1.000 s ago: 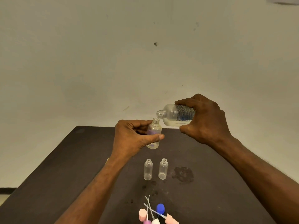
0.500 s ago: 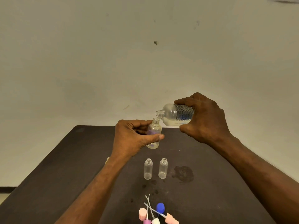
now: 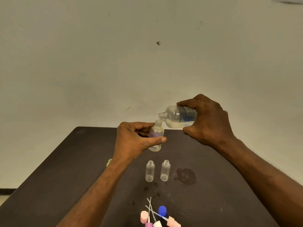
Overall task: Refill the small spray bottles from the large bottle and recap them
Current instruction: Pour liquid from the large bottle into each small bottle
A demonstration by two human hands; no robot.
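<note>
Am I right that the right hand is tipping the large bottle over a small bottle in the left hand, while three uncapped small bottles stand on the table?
Not quite: the head view shows two uncapped small bottles standing on the table, not three. The rest holds: the right hand tips the large bottle over the small bottle that the left hand holds.

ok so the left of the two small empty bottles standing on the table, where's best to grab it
Take the left empty bottle round the middle of its straight clear body, below the threaded neck, thumb on one side and fingers on the other. It stands upright and uncapped, so come in level from its left: the other empty bottle stands close on its right, apart from it.
</note>
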